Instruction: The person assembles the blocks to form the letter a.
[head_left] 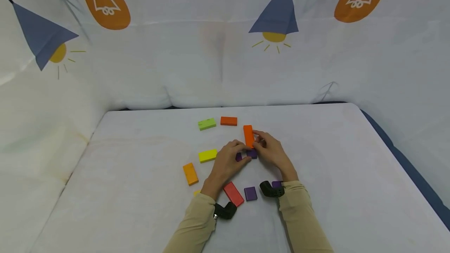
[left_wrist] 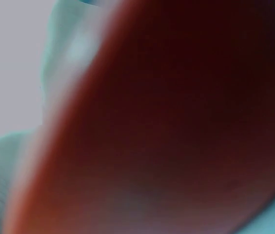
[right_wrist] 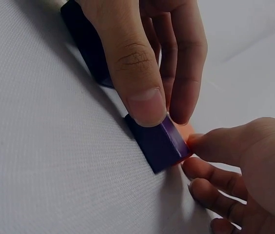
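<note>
In the head view, my left hand (head_left: 230, 161) pinches a small purple block (head_left: 251, 154) between thumb and fingers. A second purple block (head_left: 238, 157) shows within the curve of that hand. My right hand (head_left: 272, 151) has its bent fingers and thumb against the right side of an orange block (head_left: 249, 136), which meets the pinched purple one. The right wrist view shows the left thumb on the purple block (right_wrist: 157, 144), with the right fingertips at the orange block (right_wrist: 184, 129) behind it. In the left wrist view, the blurred left hand (left_wrist: 152, 122) hides the blocks.
On the white table (head_left: 140, 206) lie a green block (head_left: 206, 123), a red-orange block (head_left: 229, 121), a yellow block (head_left: 208, 155) and an amber block (head_left: 190, 174). Nearer are a red block (head_left: 233, 194) and a purple square block (head_left: 250, 193). A patterned cloth (head_left: 175, 61) hangs behind.
</note>
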Demonstrator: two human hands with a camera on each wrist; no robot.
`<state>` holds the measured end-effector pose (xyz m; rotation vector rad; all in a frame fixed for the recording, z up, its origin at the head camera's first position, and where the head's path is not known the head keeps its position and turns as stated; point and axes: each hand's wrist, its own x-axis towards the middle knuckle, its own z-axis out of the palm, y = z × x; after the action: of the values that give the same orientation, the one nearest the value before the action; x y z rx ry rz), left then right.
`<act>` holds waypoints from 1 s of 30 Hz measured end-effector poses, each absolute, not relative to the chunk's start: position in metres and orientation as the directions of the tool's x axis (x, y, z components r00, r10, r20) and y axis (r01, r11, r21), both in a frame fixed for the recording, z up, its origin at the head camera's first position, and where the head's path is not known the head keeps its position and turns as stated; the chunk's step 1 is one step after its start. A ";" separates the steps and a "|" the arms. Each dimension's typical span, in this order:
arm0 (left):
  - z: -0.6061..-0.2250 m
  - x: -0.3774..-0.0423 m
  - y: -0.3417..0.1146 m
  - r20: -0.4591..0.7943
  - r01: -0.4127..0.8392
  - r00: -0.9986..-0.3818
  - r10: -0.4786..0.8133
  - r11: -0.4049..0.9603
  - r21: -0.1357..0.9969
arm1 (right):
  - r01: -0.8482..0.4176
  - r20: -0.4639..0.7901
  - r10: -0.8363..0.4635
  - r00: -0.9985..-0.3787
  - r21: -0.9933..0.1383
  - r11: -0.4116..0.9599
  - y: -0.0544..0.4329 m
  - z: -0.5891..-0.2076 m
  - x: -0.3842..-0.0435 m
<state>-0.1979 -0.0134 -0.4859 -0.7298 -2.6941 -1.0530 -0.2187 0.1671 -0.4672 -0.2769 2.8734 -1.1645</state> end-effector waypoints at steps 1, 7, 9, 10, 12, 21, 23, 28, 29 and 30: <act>-0.486 -0.198 -0.013 0.310 0.492 -0.870 0.383 0.632 0.598 | -0.154 0.042 -0.174 -0.984 -0.693 0.704 0.167 -0.467 -0.219; -0.485 -0.199 -0.012 0.288 0.469 -0.882 0.373 0.631 0.618 | -0.169 0.058 -0.179 -0.982 -0.692 0.702 0.167 -0.466 -0.218; -0.485 -0.199 -0.012 0.292 0.469 -0.882 0.369 0.630 0.620 | -0.170 0.058 -0.181 -0.982 -0.692 0.702 0.167 -0.465 -0.217; -0.485 -0.199 -0.012 0.297 0.471 -0.881 0.368 0.628 0.619 | -0.171 0.058 -0.182 -0.982 -0.692 0.702 0.167 -0.465 -0.217; -0.485 -0.199 -0.012 0.300 0.472 -0.881 0.366 0.627 0.620 | -0.172 0.057 -0.184 -0.981 -0.689 0.704 0.167 -0.465 -0.217; -0.487 -0.199 -0.013 0.305 0.470 -0.882 0.359 0.627 0.622 | -0.165 0.048 -0.182 -0.982 -0.688 0.707 0.167 -0.465 -0.218; -0.487 -0.199 -0.013 0.311 0.476 -0.879 0.361 0.626 0.618 | -0.163 0.046 -0.181 -0.982 -0.689 0.707 0.167 -0.466 -0.218; -0.487 -0.199 -0.013 0.318 0.485 -0.874 0.367 0.624 0.613 | -0.158 0.041 -0.179 -0.983 -0.692 0.705 0.168 -0.467 -0.219; -0.487 -0.199 -0.012 0.316 0.484 -0.874 0.368 0.623 0.614 | -0.156 0.041 -0.178 -0.983 -0.692 0.705 0.168 -0.467 -0.219; -0.487 -0.199 -0.012 0.316 0.485 -0.874 0.369 0.623 0.614 | -0.156 0.040 -0.178 -0.983 -0.693 0.704 0.168 -0.467 -0.219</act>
<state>-0.1993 -0.0124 -0.4871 -0.7114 -2.6837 -1.0867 -0.2188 0.1681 -0.4668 -0.2820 2.8719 -1.1642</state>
